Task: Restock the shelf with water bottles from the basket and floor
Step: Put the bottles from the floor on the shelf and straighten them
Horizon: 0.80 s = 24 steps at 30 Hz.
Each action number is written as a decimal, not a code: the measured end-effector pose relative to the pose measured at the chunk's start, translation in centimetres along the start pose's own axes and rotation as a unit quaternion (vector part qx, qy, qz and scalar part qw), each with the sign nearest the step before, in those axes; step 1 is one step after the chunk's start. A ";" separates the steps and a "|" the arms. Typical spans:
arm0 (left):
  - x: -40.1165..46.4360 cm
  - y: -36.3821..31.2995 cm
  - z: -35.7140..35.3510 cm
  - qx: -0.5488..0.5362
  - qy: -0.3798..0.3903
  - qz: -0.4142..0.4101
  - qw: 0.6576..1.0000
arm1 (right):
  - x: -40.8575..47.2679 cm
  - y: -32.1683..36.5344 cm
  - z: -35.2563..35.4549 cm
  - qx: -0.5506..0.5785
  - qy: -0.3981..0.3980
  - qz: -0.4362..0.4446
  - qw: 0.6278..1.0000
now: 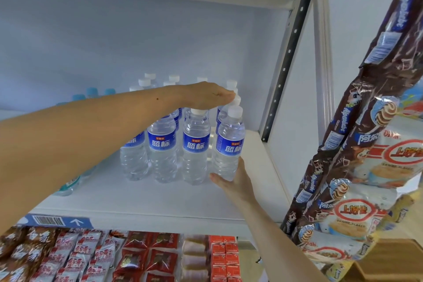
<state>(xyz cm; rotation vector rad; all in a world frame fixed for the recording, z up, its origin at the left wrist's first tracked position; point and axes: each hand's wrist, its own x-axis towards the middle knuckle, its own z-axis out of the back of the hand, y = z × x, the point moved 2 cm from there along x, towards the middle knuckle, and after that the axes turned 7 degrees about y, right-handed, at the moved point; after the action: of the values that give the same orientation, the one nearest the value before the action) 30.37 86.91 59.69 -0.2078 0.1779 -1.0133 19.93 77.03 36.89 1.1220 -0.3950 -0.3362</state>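
Water bottles (180, 144): blue-labelled, white-capped, upright in rows on the white shelf (160, 201), toward its right end.
Front right bottle (230, 142): nearest the shelf post.
Right hand (235, 181): fingers curled round that bottle's base.
Left hand (206, 96): fingers straight, flat over the caps.
Lower shelf: red snack packets (146, 256).

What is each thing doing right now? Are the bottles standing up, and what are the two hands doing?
Front right water bottle: upright on the shelf, cap on, held low down.
Right hand: grip around that bottle's base.
Left hand: flat, fingers straight, resting on caps.
Other blue-label bottles: upright, capped, in rows.
White shelf: partly stocked.
Hanging snack bags: sealed.
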 end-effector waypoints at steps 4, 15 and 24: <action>0.5 0.1 -0.3 -0.001 0.001 0.010 1.000 | 0.3 -0.3 -0.1 -0.007 -0.001 -0.007 1.000; 0.5 0.3 -0.6 0.009 0.007 0.025 1.000 | 0.4 0.0 -0.3 -0.013 0.002 -0.013 1.000; -0.2 -0.8 -0.6 -0.030 0.029 0.023 0.999 | 0.4 0.3 -0.6 -0.020 -0.018 -0.027 0.999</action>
<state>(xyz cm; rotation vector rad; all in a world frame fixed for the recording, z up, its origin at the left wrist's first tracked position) 29.47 86.57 59.36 -0.2276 0.2658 -0.9698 20.58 77.48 36.98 1.0905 -0.3880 -0.4113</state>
